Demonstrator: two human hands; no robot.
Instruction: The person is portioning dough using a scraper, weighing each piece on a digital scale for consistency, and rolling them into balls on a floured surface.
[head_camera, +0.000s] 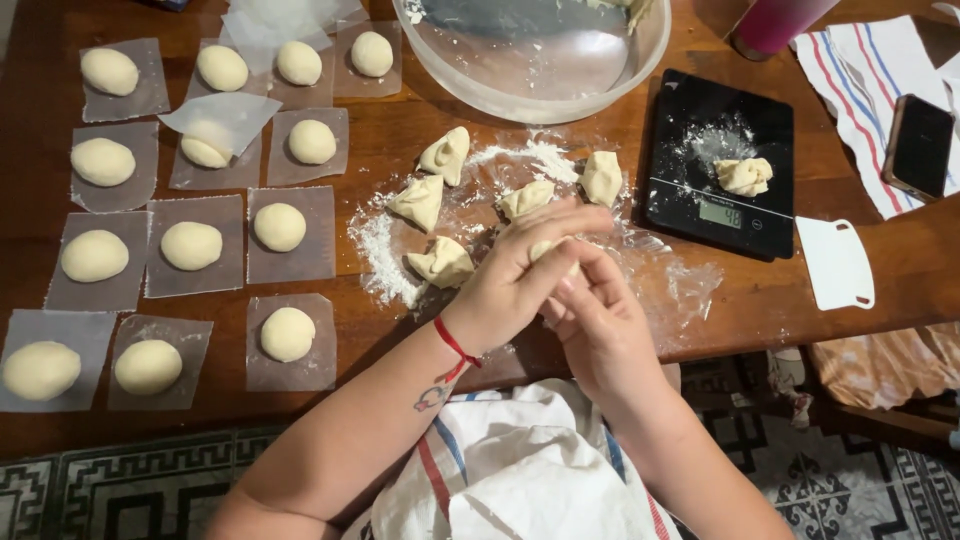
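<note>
The left hand (505, 285) and the right hand (595, 320) are pressed together, palms cupped around a piece of dough (545, 250); only a pale edge of it shows between the fingers. Both hands hover over the floured patch (385, 255) of the wooden surface (400, 130). Just beyond the hands lie five rough-cut dough pieces (442, 262). Left of the left hand, smooth dough balls (288, 333) rest on paper squares (290, 375). Beyond and to the right of the right hand stands a black scale (700, 150) carrying one dough lump (743, 176), with a white scraper (836, 264) beside it.
</note>
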